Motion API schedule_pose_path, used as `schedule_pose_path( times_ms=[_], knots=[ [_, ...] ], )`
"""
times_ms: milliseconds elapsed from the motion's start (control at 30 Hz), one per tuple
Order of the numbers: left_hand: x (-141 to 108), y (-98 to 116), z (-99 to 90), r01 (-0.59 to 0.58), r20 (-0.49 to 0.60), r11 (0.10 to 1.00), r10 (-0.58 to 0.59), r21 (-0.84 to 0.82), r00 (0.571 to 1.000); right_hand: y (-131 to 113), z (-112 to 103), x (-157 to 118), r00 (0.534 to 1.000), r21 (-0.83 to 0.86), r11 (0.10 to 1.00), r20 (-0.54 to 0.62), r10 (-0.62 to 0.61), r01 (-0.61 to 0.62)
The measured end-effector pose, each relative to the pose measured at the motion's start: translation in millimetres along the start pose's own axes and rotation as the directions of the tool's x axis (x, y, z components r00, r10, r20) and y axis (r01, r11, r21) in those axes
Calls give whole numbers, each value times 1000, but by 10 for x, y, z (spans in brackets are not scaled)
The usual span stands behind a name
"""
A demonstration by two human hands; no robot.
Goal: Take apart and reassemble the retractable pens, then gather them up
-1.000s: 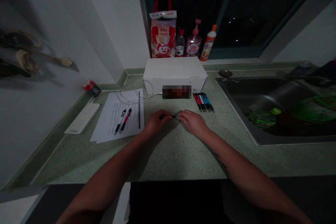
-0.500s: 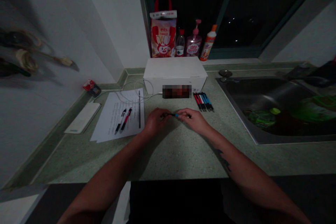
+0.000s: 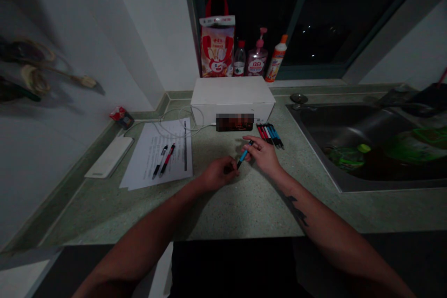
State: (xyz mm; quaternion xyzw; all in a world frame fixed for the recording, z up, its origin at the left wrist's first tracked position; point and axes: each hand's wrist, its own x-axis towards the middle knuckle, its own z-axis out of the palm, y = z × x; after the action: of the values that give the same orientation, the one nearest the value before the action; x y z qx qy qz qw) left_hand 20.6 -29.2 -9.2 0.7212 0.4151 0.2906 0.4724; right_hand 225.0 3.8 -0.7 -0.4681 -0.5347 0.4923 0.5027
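1. the long, speckled, green counter (image 3: 216, 214) is the biggest thing, and all the rest is in it or on it.
2. the deep, grey, metal sink (image 3: 316, 149) is to the right of the long, white, cardboard box (image 3: 232, 91).
3. the flat, white, printed paper sheets (image 3: 143, 149) lie in front of the box, off to its left.
4. the left hand (image 3: 220, 172) is in front of the box, with its fingers curled in. its tips meet the dark low end of a pen. i cannot tell if they pinch it or only touch it.
5. the right hand (image 3: 261, 151) is in front of the box too, a bit to the right. its thumb and fingers pinch the pen's blue part, and one finger pokes out.
6. the row of thin red, white, blue and black pens (image 3: 268, 131) lies just by the box's front right corner. no hand holds these.
7. on the sheets, left of the box, lie a thin red and black pen (image 3: 167, 159) and a thin black and clear pen (image 3: 157, 169), side by side. no hand is near them.
8. the thin blue and black pen (image 3: 243, 157) is in front of the box, tilted between both hands. it looks joined up, i think, but its tip is hidden, so i cannot tell if all of it is done.
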Motion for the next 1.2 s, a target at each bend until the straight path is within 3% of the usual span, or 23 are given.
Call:
schedule_pose_path(
  times_ms=[733, 867, 1067, 1200],
  knots=[
    [5, -1, -21, 14, -27, 999, -13, 53, 1000, -12, 0, -11, 1000, 27, 999, 2, -20, 20],
    [42, -12, -49, 32, -129, 998, -25, 54, 991, 7, -10, 4, 1000, 65, 998, -11, -17, 18],
    [111, -7, -138, 96, -240, 990, -118, -103, 963, -7, -44, 28, 1000, 119, 993, 5, 13, -14],
    [104, -13, -135, 111, -320, 994, -100, 16, 942, -12, -43, 29, 999, 128, 990, -10, 52, -50]
  ],
)
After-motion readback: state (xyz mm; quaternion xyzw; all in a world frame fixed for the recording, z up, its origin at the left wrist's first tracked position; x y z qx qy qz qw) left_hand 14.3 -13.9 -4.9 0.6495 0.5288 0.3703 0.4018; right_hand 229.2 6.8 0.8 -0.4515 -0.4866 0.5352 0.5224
